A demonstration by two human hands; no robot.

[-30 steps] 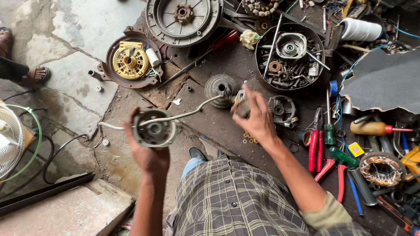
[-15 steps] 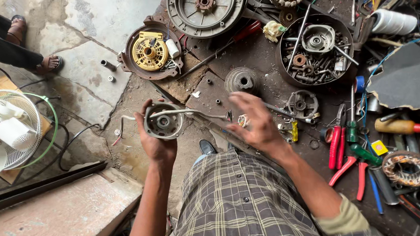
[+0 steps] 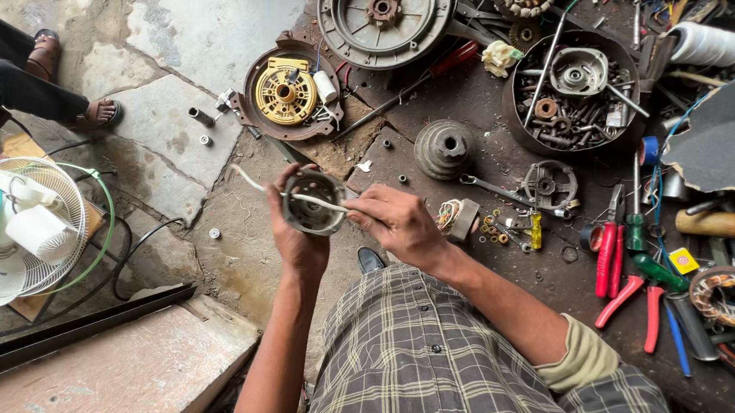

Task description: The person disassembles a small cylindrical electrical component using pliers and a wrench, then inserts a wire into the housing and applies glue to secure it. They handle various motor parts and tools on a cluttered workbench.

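My left hand grips a round grey metal motor housing from below, held above the floor in front of me. A white cable runs from the housing out to the left. My right hand has come up against the right side of the housing, fingers pinched on the white cable where it crosses the rim. Just right of that hand lies a small wire-wound part on the dark mat.
A yellow-cored round motor cover, a large grey disc, a domed cap, a bowl of bolts, a spanner, red pliers and screwdrivers lie ahead and right. A white fan stands left. Another person's sandalled feet rest upper left.
My right hand has moved left from the small parts on the mat to the housing and taken hold of the white cable. The left hand raised the housing slightly.
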